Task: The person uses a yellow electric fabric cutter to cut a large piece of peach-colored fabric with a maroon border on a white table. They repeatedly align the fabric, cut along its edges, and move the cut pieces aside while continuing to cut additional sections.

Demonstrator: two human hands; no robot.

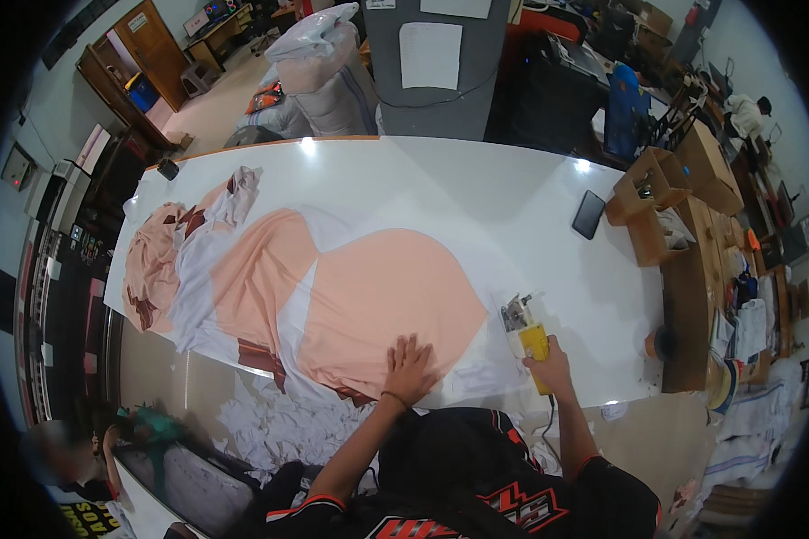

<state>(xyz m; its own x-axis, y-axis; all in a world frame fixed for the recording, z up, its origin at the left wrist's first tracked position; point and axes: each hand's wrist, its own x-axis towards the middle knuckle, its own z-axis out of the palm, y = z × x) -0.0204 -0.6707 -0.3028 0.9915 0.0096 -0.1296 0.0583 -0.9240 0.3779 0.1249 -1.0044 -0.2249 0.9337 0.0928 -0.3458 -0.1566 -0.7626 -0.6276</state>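
My left hand [410, 366] lies flat, fingers spread, on the near edge of a peach-coloured fabric layer [377, 301] spread over white cloth on a long white table [476, 193]. My right hand [548, 364] grips the handle of a yellow hand-held cutting machine [526, 337], which stands on the white cloth just right of the peach fabric. Further left lies more peach and white fabric [166, 260] bunched up with dark brown scraps.
A dark phone [589, 214] lies at the table's right end beside cardboard boxes [652, 184]. White fabric scraps [279, 427] pile on the floor under the near edge. Another person [81, 458] sits low at the left. Wrapped fabric rolls [324, 72] stand beyond the table.
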